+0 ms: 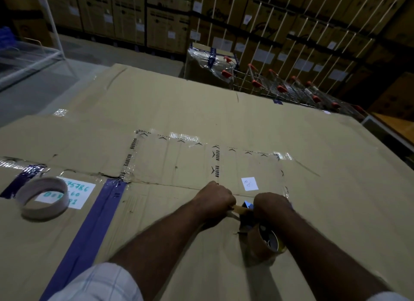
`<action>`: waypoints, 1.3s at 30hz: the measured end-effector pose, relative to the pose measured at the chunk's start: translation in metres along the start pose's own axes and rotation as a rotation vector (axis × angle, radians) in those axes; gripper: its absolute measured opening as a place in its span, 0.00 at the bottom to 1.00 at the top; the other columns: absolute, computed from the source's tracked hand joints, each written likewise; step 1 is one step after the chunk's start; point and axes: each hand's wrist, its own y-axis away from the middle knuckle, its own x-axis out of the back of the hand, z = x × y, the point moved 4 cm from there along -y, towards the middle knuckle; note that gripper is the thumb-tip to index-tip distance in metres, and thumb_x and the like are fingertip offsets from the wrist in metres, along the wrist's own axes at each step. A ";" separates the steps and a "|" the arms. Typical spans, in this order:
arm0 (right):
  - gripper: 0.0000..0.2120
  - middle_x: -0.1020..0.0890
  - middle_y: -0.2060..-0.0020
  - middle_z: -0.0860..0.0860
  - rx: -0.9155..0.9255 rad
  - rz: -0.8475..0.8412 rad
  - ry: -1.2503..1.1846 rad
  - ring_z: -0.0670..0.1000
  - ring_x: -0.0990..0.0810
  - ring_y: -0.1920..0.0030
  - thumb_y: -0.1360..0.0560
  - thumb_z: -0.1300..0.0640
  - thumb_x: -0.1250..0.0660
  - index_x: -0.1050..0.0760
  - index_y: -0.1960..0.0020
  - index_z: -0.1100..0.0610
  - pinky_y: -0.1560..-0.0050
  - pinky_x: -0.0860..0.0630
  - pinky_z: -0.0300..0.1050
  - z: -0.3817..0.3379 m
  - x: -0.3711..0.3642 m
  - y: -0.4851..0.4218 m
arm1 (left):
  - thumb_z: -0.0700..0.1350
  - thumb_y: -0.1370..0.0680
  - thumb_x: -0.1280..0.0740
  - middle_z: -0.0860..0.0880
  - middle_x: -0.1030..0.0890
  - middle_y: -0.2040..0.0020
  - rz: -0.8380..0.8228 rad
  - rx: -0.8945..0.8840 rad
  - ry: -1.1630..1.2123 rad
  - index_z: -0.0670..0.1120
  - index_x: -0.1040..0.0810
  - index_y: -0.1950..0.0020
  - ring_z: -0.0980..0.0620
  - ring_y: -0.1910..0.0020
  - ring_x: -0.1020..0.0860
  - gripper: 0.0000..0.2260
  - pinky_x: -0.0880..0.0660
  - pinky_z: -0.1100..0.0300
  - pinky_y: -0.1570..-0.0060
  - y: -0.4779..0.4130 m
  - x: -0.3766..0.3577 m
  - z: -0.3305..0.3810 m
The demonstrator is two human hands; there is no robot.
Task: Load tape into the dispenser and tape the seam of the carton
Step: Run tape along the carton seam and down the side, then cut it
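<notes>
A large brown carton (201, 121) fills the view, with a seam running left to right just beyond my hands. My right hand (271, 205) grips the blue tape dispenser (247, 213), which carries a brown tape roll (265, 244) at its near end. My left hand (215, 202) pinches the free end of the brown tape (238, 209) just left of the dispenser's head. Both hands rest low on the carton top, close to the seam.
An empty cardboard tape core (42, 197) lies on the carton at the left, over a white label (77, 195). A blue tape strip (94, 229) runs toward me. Shopping trolleys with red handles (280, 87) and stacked boxes (268, 27) stand beyond the carton.
</notes>
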 end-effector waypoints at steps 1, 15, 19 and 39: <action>0.15 0.17 0.46 0.53 -0.004 -0.008 0.007 0.55 0.19 0.46 0.25 0.48 0.33 0.20 0.44 0.56 0.50 0.27 0.46 0.000 0.000 -0.001 | 0.48 0.31 0.28 0.50 0.18 0.61 -0.007 0.005 0.004 0.51 0.18 0.57 0.44 0.61 0.19 0.05 0.37 0.57 0.63 0.000 -0.002 -0.001; 0.22 0.17 0.55 0.53 -0.051 -0.106 -0.117 0.54 0.20 0.57 0.35 0.44 0.25 0.19 0.47 0.55 0.51 0.22 0.46 -0.001 -0.011 -0.010 | 0.47 0.29 0.29 0.51 0.17 0.60 0.093 0.019 0.076 0.51 0.19 0.57 0.46 0.57 0.22 0.03 0.39 0.56 0.59 0.002 -0.003 -0.010; 0.27 0.18 0.52 0.52 -0.036 -0.091 -0.269 0.53 0.19 0.53 0.37 0.44 0.25 0.25 0.43 0.56 0.47 0.21 0.52 0.001 -0.027 -0.016 | 0.48 0.28 0.28 0.49 0.17 0.59 0.075 0.014 0.074 0.50 0.17 0.55 0.46 0.58 0.21 0.04 0.34 0.55 0.59 0.000 -0.002 -0.008; 0.16 0.21 0.60 0.49 -0.124 0.142 -0.498 0.50 0.21 0.57 0.36 0.43 0.31 0.25 0.57 0.53 0.65 0.31 0.41 0.032 -0.028 0.016 | 0.51 0.28 0.34 0.49 0.19 0.59 0.055 0.015 0.152 0.49 0.20 0.57 0.46 0.59 0.21 0.08 0.30 0.56 0.61 -0.003 -0.001 -0.006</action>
